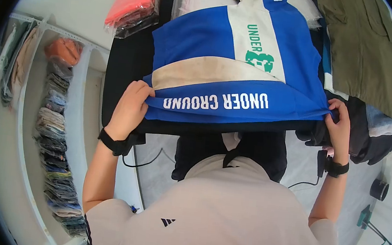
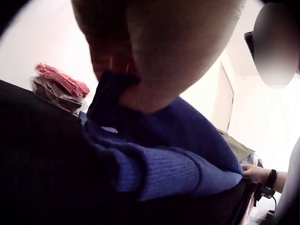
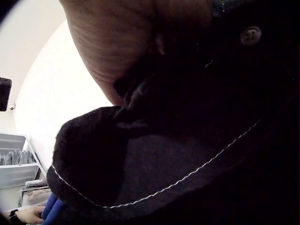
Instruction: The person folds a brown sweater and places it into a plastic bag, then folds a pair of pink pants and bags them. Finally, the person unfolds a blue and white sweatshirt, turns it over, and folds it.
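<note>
A blue and off-white sweatshirt (image 1: 190,36) with "UNDER GROUND" lettering lies spread on a black table (image 1: 121,67). Its near part is folded over, the lettering upside down in the head view. At the left end of this near edge, my left hand (image 1: 132,104) pinches the blue cloth. The right corner is pinched by my right hand (image 1: 339,128). Ribbed blue knit (image 2: 161,171) hangs below my left hand in the left wrist view. Dark cloth with a pale stitched seam (image 3: 159,187) fills much of the right wrist view and hides my right fingertips.
Bagged coral clothing (image 1: 134,3) sits at the table's back left. Olive clothing (image 1: 365,54) and dark garments (image 1: 362,135) are heaped along the right side. White shelving (image 1: 29,119) with stacks of bagged clothes (image 1: 54,131) stands at the left.
</note>
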`<control>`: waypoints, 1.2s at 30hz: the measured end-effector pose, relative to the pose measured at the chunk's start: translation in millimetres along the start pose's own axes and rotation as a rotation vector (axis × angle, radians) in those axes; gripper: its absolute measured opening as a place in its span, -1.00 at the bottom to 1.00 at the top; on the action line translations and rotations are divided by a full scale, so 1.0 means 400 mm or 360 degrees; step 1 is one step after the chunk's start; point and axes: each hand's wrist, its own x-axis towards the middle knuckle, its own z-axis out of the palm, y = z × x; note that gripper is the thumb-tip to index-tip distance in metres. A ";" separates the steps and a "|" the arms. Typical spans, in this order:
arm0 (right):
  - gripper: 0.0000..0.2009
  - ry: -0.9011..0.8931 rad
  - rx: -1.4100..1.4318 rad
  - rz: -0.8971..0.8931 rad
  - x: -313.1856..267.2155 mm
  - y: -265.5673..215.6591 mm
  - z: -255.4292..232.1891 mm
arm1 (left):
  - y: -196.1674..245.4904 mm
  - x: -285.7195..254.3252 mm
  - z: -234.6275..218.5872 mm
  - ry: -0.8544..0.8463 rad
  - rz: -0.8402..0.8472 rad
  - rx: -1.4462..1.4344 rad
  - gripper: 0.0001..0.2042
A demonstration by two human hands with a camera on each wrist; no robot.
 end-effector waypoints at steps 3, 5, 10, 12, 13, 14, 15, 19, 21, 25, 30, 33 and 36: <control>-0.79 0.0011 0.0007 -0.0002 0.003 0.000 0.000 | -0.003 0.000 -0.011 0.0317 0.0039 0.0091 -0.72; -0.79 0.0010 0.0006 -0.0021 0.002 0.000 0.000 | 0.008 -0.007 -0.015 0.0357 0.0034 0.0141 -0.73; -0.77 0.0006 -0.0005 -0.0014 0.002 0.008 0.002 | 0.010 -0.037 0.010 -0.0021 -0.0107 0.0004 -0.67; -0.75 0.0010 -0.0050 -0.0052 -0.006 0.005 0.000 | 0.030 -0.036 -0.014 -0.0052 -0.0099 0.0105 -0.61; -0.69 0.0017 -0.0160 -0.0032 -0.006 -0.011 0.000 | 0.051 -0.030 -0.022 -0.0002 -0.0022 0.0131 -0.58; -0.63 0.0024 -0.0272 -0.0016 -0.004 -0.032 0.000 | 0.067 -0.026 -0.031 0.0052 0.0054 0.0156 -0.55; -0.52 0.0068 -0.0591 -0.0112 -0.005 -0.065 0.001 | 0.070 -0.030 -0.043 -0.0090 0.0054 0.0085 -0.52; -0.47 0.0003 -0.0748 -0.0561 0.005 -0.256 0.074 | 0.142 0.012 -0.029 -0.0072 0.0217 -0.0054 -0.57; -0.53 -0.0120 -0.0702 -0.0655 0.003 -0.343 0.169 | 0.175 0.047 0.017 -0.0057 0.0189 -0.0027 -0.57; -0.56 -0.0181 -0.0974 -0.0691 -0.016 -0.331 0.289 | 0.131 0.046 0.110 -0.0146 -0.0057 0.0390 -0.47; -0.46 -0.0206 -0.1090 -0.0379 -0.031 -0.218 0.218 | 0.067 0.017 0.085 -0.0291 -0.0401 0.0378 -0.39; -0.45 -0.0281 -0.1031 -0.0453 -0.025 -0.209 0.171 | 0.018 0.027 0.027 -0.0382 -0.0262 0.0196 -0.44; -0.43 -0.0824 -0.0299 -0.0290 0.053 -0.229 0.064 | -0.037 0.083 -0.099 -0.0391 -0.0373 -0.0810 -0.59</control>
